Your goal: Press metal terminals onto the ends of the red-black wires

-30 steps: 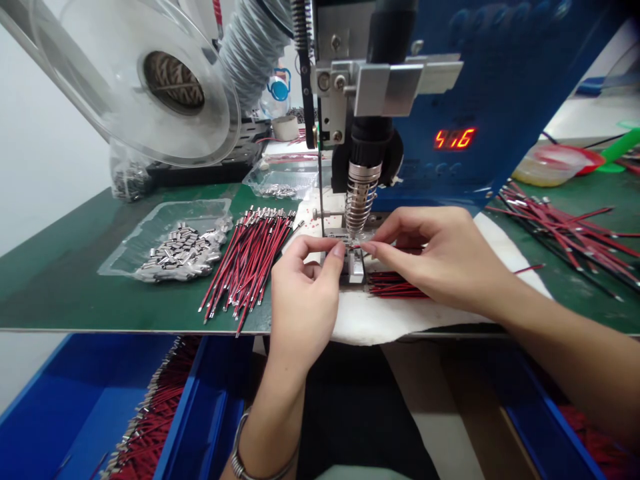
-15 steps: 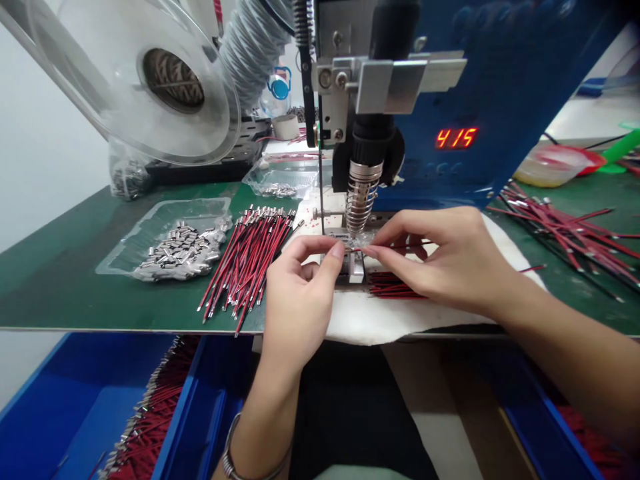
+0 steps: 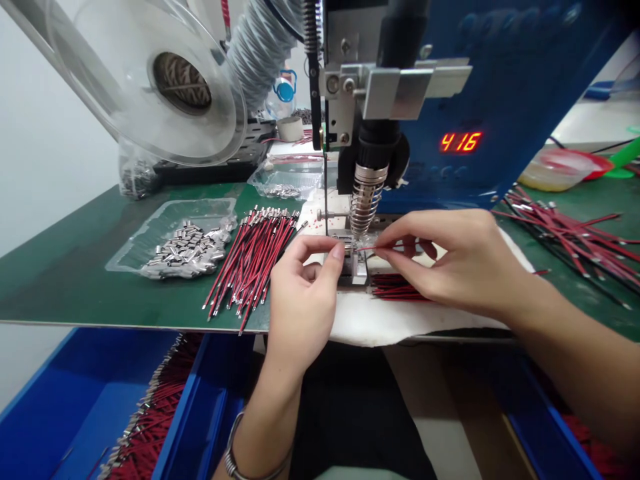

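Under the spring-wrapped tip [image 3: 369, 197] of a blue soldering machine [image 3: 465, 173] is a small metal fixture [image 3: 359, 267]. My left hand [image 3: 305, 293] pinches at the fixture's left side; a small metal part seems to be between thumb and index finger, mostly hidden. From the right, my right hand [image 3: 445, 257] is closed on a thin red wire [image 3: 369, 248] whose end reaches the fixture below the tip. Red and black wires [image 3: 397, 288] lie on the white cloth [image 3: 370, 323] beneath my right hand.
A clear tray of metal cylinders [image 3: 187, 247] and a pile of wired parts [image 3: 255, 260] lie left on the green table [image 3: 60, 267]. More wires [image 3: 575, 233] lie right. A transparent fume hood [image 3: 145, 80] hangs upper left; blue bins [image 3: 100, 387] sit below.
The red display went from 415 to 416. My right fingers are slightly farther from my left fingertips, showing more red wire. The whole view has shifted a little.
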A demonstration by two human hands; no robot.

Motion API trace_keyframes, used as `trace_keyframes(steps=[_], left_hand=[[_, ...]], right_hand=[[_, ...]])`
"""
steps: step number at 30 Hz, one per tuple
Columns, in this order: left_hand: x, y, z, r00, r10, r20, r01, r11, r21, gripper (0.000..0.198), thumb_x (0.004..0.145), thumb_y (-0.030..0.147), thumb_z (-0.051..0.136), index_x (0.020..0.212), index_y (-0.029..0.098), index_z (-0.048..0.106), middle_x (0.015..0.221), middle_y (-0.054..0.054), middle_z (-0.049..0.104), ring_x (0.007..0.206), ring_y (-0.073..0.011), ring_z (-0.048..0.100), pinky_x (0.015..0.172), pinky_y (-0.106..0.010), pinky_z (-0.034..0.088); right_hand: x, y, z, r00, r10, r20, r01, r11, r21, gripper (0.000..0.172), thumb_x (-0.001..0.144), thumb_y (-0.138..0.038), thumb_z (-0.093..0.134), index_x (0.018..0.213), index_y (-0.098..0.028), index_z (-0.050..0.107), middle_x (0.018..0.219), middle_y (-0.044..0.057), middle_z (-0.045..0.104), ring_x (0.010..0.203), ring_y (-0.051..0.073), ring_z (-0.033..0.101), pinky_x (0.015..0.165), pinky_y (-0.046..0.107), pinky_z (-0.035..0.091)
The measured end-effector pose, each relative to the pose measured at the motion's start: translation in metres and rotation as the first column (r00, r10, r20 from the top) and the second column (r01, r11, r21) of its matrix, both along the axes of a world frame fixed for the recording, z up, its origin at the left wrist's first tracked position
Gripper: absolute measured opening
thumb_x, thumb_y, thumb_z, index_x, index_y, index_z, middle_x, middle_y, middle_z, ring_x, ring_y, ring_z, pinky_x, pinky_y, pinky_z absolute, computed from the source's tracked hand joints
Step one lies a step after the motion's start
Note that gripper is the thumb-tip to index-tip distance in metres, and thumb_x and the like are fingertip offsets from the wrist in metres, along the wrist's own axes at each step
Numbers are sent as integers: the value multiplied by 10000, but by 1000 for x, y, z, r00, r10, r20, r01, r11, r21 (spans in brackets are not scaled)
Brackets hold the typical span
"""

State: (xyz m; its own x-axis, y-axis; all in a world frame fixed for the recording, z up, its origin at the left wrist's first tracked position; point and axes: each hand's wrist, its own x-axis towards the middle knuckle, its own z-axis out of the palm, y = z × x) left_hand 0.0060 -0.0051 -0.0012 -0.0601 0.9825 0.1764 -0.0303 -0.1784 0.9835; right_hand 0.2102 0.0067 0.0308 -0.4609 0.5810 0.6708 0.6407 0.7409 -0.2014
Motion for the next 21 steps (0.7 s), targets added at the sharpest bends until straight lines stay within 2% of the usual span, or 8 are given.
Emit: trace_keyframes(steps=[3,6,10,12,14,17,19,21], left_hand=[[-5,-12,3,999,7,-33,-8,1000,-4,110,957,300,753,894,225,703,648,41,550,464,-63,365,413,-189,256],[-18,-34,3,986,36,-165,-40,999,-18,101,963,330,743,907,247,730,593,37,559,472,-96,449,415,-189,332],[-46,-54,6,922,144,-361,-124,989,78,83,921,313,748,856,261,752,875,-33,782,611,-145,662,522,-225,529],[-60,-51,17,866,155,-475,-107,986,127,108,906,343,743,824,275,750,866,-34,791,628,-174,691,464,-239,492],[-72,-37,35,793,198,-576,-103,976,194,114,912,384,731,853,293,764,848,-33,794,640,-194,696,450,-261,467],[-83,1,64,644,257,-720,-81,959,271,185,914,450,703,865,277,749,612,2,673,460,-161,519,426,-290,377],[-85,33,79,542,285,-790,-71,953,295,168,908,397,684,885,241,741,549,14,611,470,-156,501,486,-300,379],[-85,67,89,443,313,-840,-70,946,316,173,912,357,679,919,202,756,610,-13,664,534,-162,540,588,-324,420]], right_hand=[[5,-13,-2,998,-34,44,30,996,83,86,996,-141,682,984,-206,736,862,29,799,728,179,734,638,305,535],[14,-34,-16,999,-44,18,43,998,53,98,1025,-144,659,1028,-226,712,932,24,803,800,183,762,717,302,576],[30,-52,-43,985,-152,-85,152,988,3,118,1034,-165,660,1106,-246,705,1008,18,807,866,176,782,804,275,609],[33,-55,-51,980,-176,-95,175,984,-17,120,1052,-186,640,1130,-253,702,1024,19,802,874,174,779,826,272,616],[34,-55,-53,982,-160,-98,156,986,-54,114,1068,-204,619,1124,-264,698,1019,24,792,893,181,775,812,276,620],[32,-54,-50,986,-130,-105,118,987,-108,109,1074,-212,607,1074,-276,696,1004,34,774,920,198,763,786,291,620],[31,-53,-48,986,-118,-119,100,984,-148,113,1070,-204,611,1047,-279,693,1012,41,765,939,204,753,784,297,618],[32,-53,-49,985,-110,-134,83,978,-190,115,1067,-195,619,1039,-283,687,1024,41,756,961,201,741,794,296,615]])
